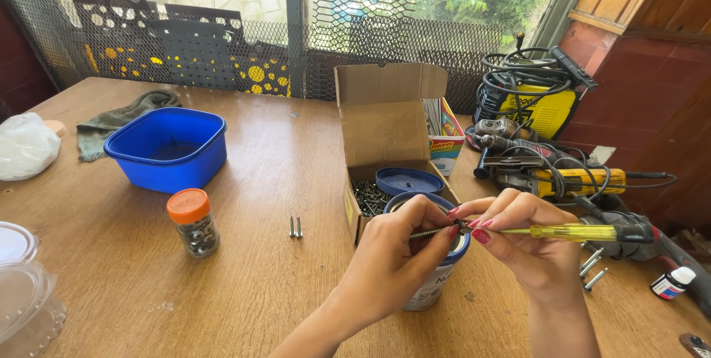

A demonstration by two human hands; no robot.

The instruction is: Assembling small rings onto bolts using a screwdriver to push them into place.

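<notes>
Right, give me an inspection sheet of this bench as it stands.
Surface: wooden table, scuffed.
Job's things: left hand pinches a screw; right hand holds a yellow-handled screwdriver to it, over an open can.
Clutter: cardboard box of screws, blue lid, blue tub, orange-capped jar, two loose screws, green cloth, white bag, small bottle.
Grips: both closed on their tools.
Cables: tangled around the yellow machine and power tools.
Surroundings: metal mesh at the window.
</notes>
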